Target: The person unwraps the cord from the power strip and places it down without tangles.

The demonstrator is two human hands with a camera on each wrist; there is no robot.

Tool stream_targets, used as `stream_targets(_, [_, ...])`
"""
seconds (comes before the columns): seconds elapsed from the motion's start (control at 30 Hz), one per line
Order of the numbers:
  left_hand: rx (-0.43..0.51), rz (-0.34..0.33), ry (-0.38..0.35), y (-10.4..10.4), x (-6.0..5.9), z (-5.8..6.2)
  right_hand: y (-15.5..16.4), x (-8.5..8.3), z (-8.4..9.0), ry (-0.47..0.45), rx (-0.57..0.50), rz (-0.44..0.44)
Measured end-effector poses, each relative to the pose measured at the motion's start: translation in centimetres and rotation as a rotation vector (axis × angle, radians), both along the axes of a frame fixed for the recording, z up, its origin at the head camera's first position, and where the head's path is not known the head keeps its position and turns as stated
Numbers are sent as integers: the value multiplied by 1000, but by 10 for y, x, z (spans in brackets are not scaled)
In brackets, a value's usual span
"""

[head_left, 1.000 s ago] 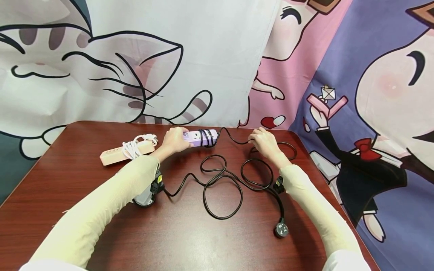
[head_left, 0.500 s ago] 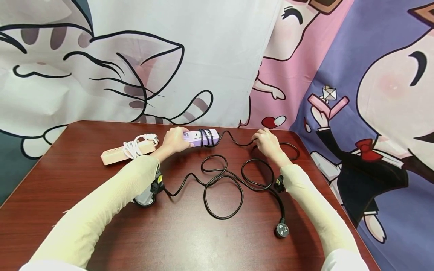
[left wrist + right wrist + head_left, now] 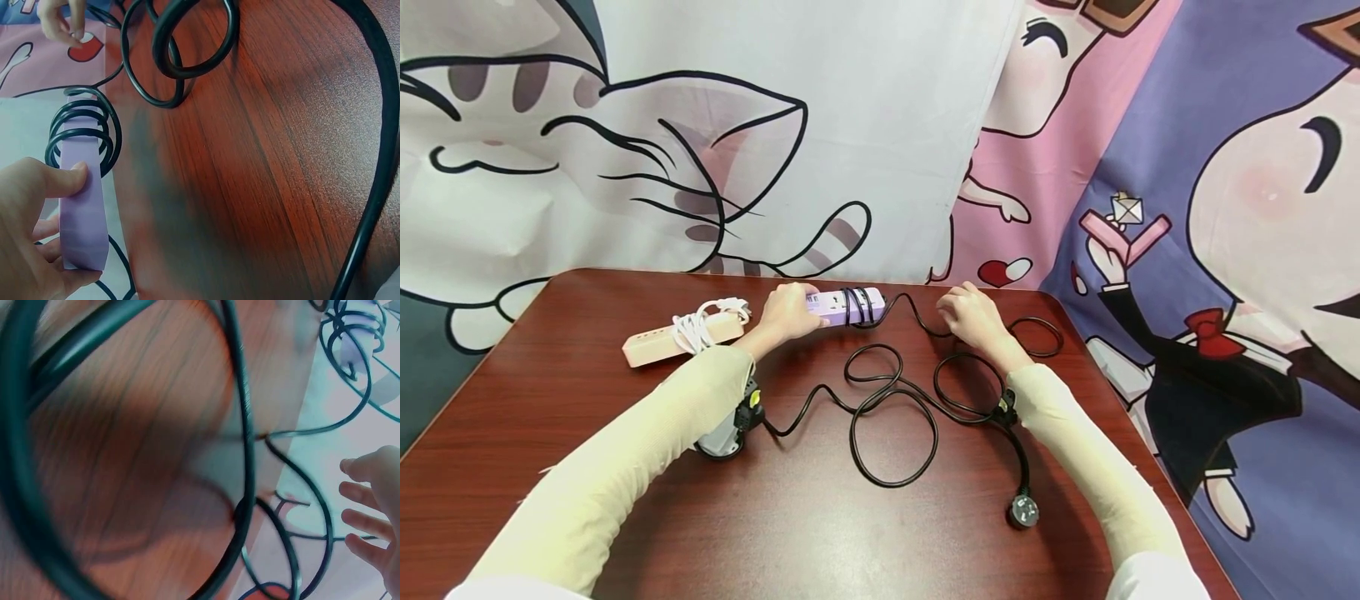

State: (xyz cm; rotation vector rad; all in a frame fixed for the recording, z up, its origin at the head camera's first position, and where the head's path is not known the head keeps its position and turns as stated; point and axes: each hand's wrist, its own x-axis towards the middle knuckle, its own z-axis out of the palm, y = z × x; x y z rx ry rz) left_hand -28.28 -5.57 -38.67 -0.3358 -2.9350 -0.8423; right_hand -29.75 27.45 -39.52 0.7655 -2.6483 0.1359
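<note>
My left hand (image 3: 786, 312) grips the near end of a purple power strip (image 3: 87, 215) at the back of the table, thumb pressed on its side. Black cord turns (image 3: 84, 112) circle the strip's far half. From there the cord runs right and lies in loose loops (image 3: 891, 485) across the table, ending in a black plug (image 3: 1022, 510) at the right. My right hand (image 3: 976, 318) hovers over the cord near the back right. Its fingers (image 3: 362, 523) are spread apart in the right wrist view, with nothing between them and the cord beside them.
A peach-coloured power strip (image 3: 651, 344) wrapped with white cord (image 3: 694, 332) lies at the left. Under my left forearm sits a grey object (image 3: 722, 439), partly hidden. A printed cloth (image 3: 880, 125) hangs behind the back edge of the brown table (image 3: 820, 533).
My right hand first slid right along the cord, then let it go and moved back left. The left hand and the purple power strip have stayed in place.
</note>
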Motion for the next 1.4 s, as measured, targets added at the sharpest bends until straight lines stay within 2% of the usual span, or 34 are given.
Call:
stream_targets(0.3, [35, 10, -5, -1, 0, 0, -27, -5, 5, 138, -120, 139])
stream_targets(0.5, [35, 16, -1, 0, 0, 1, -41, -12, 4, 194, -121, 226])
stream_targets(0.6, [41, 13, -2, 0, -1, 1, -47, -14, 3, 174, -109, 239])
stream_targets(0.87, [71, 4, 4, 0, 0, 1, -55, -16, 0, 16, -124, 180])
stream_targets(1.03, [67, 13, -6, -1, 1, 2, -56, -18, -3, -36, -129, 177])
stream_targets(1.17, [56, 16, -12, -2, 2, 2, -56, -18, -4, -41, -129, 226])
stream_targets(1.4, [66, 18, -7, -5, 3, 0, -56, -18, -6, -37, -107, 372])
